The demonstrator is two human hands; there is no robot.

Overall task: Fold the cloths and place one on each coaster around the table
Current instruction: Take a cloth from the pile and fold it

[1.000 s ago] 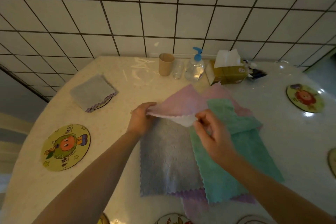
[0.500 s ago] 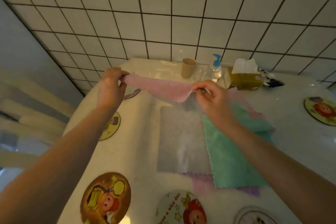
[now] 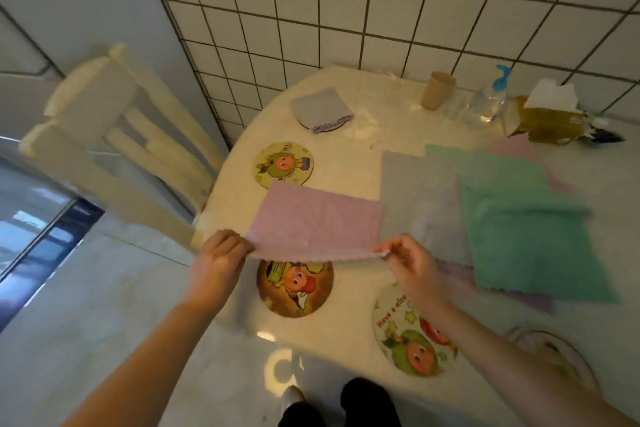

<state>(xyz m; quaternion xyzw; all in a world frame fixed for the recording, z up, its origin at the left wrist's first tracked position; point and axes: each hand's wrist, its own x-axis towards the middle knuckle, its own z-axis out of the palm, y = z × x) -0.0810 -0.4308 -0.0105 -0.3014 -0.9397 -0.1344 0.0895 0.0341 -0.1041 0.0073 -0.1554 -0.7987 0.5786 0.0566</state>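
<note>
Here, my left hand (image 3: 217, 255) and right hand (image 3: 410, 258) each pinch a near corner of the pink cloth (image 3: 313, 220): nubby, scalloped edge, stretched flat over the table (image 3: 346, 329). It half covers the brown round coaster (image 3: 294, 289). Beyond, grey cloth (image 3: 420, 198) and green cloth (image 3: 526, 229), blurred; a folded cloth (image 3: 320, 109) hides most of another coaster

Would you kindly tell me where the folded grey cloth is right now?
In the head view, the folded grey cloth lies on a coaster at the table's far left, left of the paper cup.
</note>
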